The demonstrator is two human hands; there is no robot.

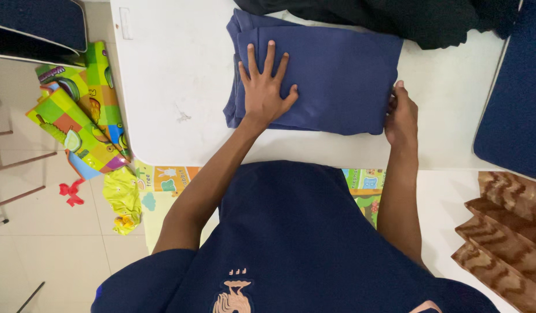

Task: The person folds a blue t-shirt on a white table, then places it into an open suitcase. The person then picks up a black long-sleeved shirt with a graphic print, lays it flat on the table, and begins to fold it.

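Folded navy garment [331, 78] lies upper centre on the white table [169, 75]. Left hand [266, 87] presses it flat, fingers spread wide. Right hand [401, 116] pinches its right edge. Risk: uneven pressure could shift the layers, misaligning the fold.

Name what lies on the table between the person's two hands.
In the head view, only the folded blue cloth spans from left hand to right hand.

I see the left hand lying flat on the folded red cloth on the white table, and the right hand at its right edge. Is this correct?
Not quite. The head view shows the folded cloth is navy blue, not red. The rest holds: the left hand lies flat on it on the white table, and the right hand is at its right edge.
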